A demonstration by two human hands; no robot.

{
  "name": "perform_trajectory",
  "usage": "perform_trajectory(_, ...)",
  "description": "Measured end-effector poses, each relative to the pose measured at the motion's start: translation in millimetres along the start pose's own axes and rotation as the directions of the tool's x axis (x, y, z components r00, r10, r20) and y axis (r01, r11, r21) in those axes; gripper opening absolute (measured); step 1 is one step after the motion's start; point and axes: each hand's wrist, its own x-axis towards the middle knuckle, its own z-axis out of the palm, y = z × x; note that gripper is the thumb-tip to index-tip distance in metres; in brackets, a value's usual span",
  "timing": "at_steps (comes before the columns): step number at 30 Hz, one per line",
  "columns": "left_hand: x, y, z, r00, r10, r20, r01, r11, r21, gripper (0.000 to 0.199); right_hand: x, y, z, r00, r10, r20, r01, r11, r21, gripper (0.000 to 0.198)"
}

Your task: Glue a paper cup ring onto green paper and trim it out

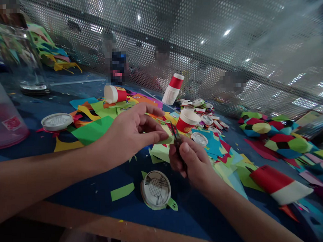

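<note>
My left hand [136, 131] pinches a small piece of light green paper [169, 138] between thumb and fingers. In my right hand [192, 162] is a pair of dark scissors [176, 138], its blades pointing up and away, close to the paper. Whether the blades touch the paper I cannot tell. Below my hands, near the table's front edge, lies a round cup base [156, 189] with a turtle-like grid pattern drawn in black. A small green paper piece with a drawn face [172, 204] sticks out at its lower right. A green paper strip [122, 191] lies to its left.
Colored paper scraps [97, 125] cover the blue table [87, 202]. A tipped cup [115, 94], a cut cup [187, 120] and a cup stack [173, 89] stand beyond my hands. A glass jar [27, 59] is at left, paper balls [288, 144] at right. A perforated screen [200, 37] rises behind.
</note>
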Motion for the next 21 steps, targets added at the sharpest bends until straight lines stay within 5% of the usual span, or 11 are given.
perform_trajectory(10, -2.0, -0.2, 2.7, 0.998, -0.036, 0.044, 0.034, 0.999, 0.03, 0.031, 1.8, -7.3, 11.5, 0.98, 0.024, -0.199, -0.039, 0.997, -0.07, 0.022)
perform_trajectory(18, -2.2, -1.4, 4.1, 0.998, -0.032, 0.049, 0.028, 0.997, 0.066, 0.038, 1.0, -7.9, 5.2, 0.966, -0.025, -0.258, 0.022, 1.0, -0.015, 0.027)
perform_trajectory(21, -0.7, -1.1, 1.9, 0.999, -0.035, -0.037, 0.036, 0.999, 0.038, 0.041, 1.4, -6.2, 2.0, 0.973, -0.026, -0.231, 0.023, 1.0, -0.013, 0.032)
